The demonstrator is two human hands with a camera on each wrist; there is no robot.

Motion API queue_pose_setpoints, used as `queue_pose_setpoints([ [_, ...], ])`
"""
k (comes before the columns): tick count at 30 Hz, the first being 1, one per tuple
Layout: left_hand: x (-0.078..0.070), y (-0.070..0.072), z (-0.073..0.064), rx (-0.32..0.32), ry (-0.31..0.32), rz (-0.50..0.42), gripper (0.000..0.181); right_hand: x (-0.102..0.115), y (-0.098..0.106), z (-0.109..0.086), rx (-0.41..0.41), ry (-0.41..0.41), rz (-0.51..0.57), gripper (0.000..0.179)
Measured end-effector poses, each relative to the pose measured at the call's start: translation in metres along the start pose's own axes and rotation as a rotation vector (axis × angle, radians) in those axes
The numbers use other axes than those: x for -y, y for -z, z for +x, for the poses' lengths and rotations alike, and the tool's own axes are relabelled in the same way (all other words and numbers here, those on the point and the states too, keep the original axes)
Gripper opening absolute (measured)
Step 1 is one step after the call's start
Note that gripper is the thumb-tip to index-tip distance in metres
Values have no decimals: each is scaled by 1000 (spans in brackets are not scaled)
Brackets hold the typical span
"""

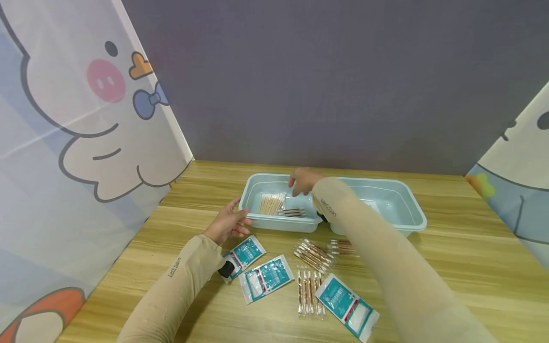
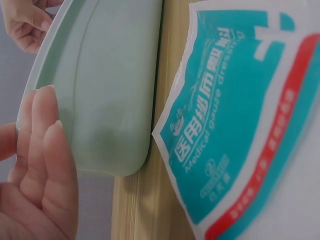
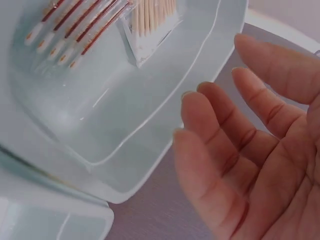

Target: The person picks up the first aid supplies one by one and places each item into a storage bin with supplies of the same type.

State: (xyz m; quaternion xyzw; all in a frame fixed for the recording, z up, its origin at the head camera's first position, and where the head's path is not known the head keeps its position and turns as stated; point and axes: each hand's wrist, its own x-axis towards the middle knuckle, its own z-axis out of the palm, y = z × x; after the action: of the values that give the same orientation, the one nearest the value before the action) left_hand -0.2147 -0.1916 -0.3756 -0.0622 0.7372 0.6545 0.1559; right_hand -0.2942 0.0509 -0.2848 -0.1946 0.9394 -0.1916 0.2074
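At the front left corner of the left light blue tub (image 1: 279, 222), my left hand (image 1: 227, 223) touches the rim with its thumb, its fingers (image 2: 42, 130) fairly straight along the outside wall. My right hand (image 1: 305, 181) hovers over the back right part of that tub. Loosely bent fingers with nothing between them show in the right wrist view (image 3: 240, 135). Inside the tub lie a clear packet of plain wooden cotton swabs (image 1: 271, 204) and a packet of brown-stemmed swabs (image 1: 292, 212). A medical gauze dressing packet (image 2: 225, 115) lies on the table beneath my left wrist.
A second light blue tub (image 1: 399, 200) stands at the right, a white item (image 1: 372, 206) in it. In front lie two more gauze packets (image 1: 267, 278) and several brown swab packets (image 1: 314, 255). A grey wall (image 1: 321, 85) rises behind the wooden table (image 1: 463, 247).
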Motion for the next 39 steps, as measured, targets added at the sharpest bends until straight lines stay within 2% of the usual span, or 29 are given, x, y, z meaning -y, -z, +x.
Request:
queue_pose_setpoints([
  [5,0,0,0,-4,4,2,62,0,2,-13,16,36,-46,31],
  [11,-1,0,0,-17,8,7,61,4,5,-29,40,29,-56,32],
  [25,0,2,1,0,0,0,63,-7,0,-45,86,31,-75,24],
  [34,0,1,1,-5,11,-6,62,-20,-10,-48,158,172,21,16],
  [39,-1,1,0,-1,9,-6,62,-23,-22,-57,187,278,16,13],
])
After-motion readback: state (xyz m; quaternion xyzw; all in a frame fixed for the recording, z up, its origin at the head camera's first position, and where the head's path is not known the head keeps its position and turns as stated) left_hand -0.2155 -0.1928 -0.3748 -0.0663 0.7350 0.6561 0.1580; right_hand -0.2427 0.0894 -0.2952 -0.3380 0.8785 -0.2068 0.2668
